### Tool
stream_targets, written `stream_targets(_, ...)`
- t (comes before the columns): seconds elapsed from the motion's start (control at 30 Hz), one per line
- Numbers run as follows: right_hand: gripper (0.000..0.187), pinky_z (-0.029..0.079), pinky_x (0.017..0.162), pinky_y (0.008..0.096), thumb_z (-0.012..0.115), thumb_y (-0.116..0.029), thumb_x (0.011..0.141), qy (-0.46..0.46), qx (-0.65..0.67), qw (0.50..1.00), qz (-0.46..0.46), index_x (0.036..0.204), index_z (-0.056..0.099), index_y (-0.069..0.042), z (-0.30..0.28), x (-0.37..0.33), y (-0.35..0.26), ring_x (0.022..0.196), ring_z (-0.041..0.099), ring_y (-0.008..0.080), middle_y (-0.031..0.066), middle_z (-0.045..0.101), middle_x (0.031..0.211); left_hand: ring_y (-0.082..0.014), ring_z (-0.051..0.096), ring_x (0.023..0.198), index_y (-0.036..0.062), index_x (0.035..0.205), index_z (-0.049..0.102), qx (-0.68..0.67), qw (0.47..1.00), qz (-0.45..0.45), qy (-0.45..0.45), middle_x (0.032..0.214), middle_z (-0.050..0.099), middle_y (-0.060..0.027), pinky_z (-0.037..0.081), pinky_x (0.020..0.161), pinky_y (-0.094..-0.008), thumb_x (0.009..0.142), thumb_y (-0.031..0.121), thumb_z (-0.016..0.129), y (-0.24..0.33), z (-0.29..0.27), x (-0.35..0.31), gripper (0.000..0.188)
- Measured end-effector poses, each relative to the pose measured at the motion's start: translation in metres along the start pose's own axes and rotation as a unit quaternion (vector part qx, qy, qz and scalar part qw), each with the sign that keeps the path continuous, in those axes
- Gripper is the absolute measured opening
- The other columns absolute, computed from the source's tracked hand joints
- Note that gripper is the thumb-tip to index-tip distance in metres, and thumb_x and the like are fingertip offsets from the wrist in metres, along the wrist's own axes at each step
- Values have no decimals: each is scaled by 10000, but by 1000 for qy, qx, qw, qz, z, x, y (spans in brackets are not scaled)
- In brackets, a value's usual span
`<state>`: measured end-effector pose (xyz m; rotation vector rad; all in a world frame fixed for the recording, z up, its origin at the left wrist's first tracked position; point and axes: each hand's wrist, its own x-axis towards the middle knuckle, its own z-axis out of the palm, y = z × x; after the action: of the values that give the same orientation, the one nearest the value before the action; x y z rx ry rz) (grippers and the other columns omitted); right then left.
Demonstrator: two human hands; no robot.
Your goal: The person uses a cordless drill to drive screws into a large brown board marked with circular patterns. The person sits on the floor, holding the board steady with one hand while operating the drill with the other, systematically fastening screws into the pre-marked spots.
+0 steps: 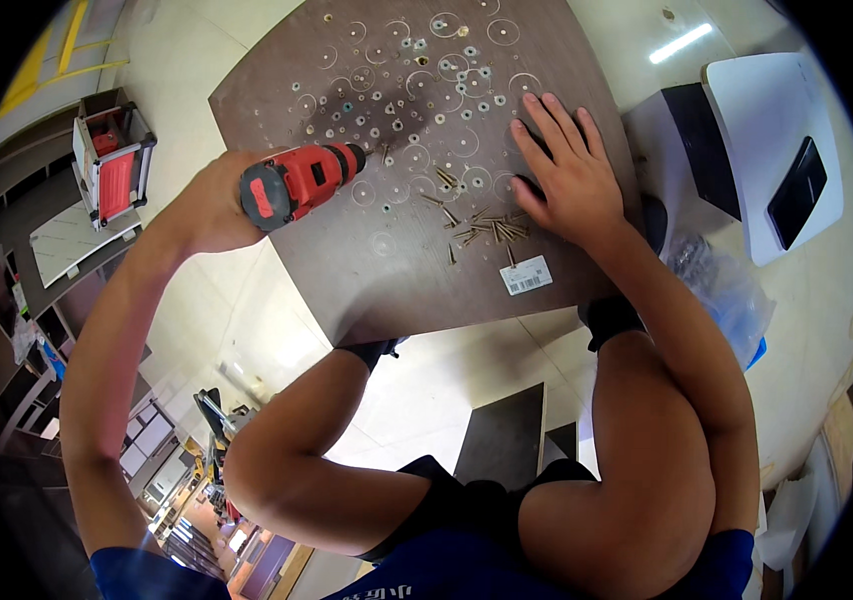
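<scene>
My left hand (219,205) is closed round the handle of a red and black cordless drill (309,180). The drill's chuck points right, over a brown board (347,300) marked with drilled holes and cut circles. By the drill's tip a screw (386,155) stands on the board; whether the bit touches it I cannot tell. My right hand (575,178) lies flat on the board's right part, fingers spread, holding nothing. Left of it and nearer to me is a loose pile of screws (495,229). A white label (527,275) lies near the board's front edge.
On the right, a black phone (798,193) rests on a white panel (747,100), with clear plastic wrapping (717,290) nearby. A red-and-silver case (115,165) stands at the left. Below, a dark box (504,435) sits between my legs.
</scene>
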<state>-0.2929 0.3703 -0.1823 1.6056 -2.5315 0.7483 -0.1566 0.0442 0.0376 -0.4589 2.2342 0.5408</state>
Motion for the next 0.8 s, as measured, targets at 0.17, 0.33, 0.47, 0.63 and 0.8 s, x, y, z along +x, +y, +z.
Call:
stream_targets(0.17,595,309,1252,544,759,-342,863,-5,-4,1000,1,1390,650,-87,0,1,-3,1524,409,320,140,466,1628,-364,713,930,126,1349,678,56,998,24,14,1021,761,-139,554,886,-399,803,96,769,-4,7,-4,555)
stream_targets(0.33,595,306,1254,544,754,-341,869,-3,-3,1000,3,1397,645,-88,0,1,-1,1525,409,319,139,461,1633,-351,715,892,122,1332,680,50,999,15,0,991,757,-141,558,867,-396,822,129,781,5,0,-6,519)
stream_targets(0.47,598,306,1254,546,755,-340,870,-7,-3,1000,0,1402,642,-90,0,2,1,1523,411,320,139,465,1630,-328,707,843,117,1319,682,-1,999,33,9,962,752,-137,558,848,-376,826,118,777,-7,5,-7,503)
stream_targets(0.63,605,306,1255,546,767,-325,862,-14,9,1000,6,1403,641,-85,-3,2,-1,1522,413,322,140,467,1629,-302,676,809,84,1296,688,-33,998,43,18,946,743,-137,551,851,-350,825,66,749,-15,10,-11,475)
stream_targets(0.8,607,314,1250,548,776,-310,853,-11,14,1000,6,1399,642,-81,-3,1,-1,1519,420,323,143,477,1622,-203,595,786,11,1121,666,-91,996,-3,24,892,691,-100,528,833,-336,789,-17,710,-18,6,-11,336)
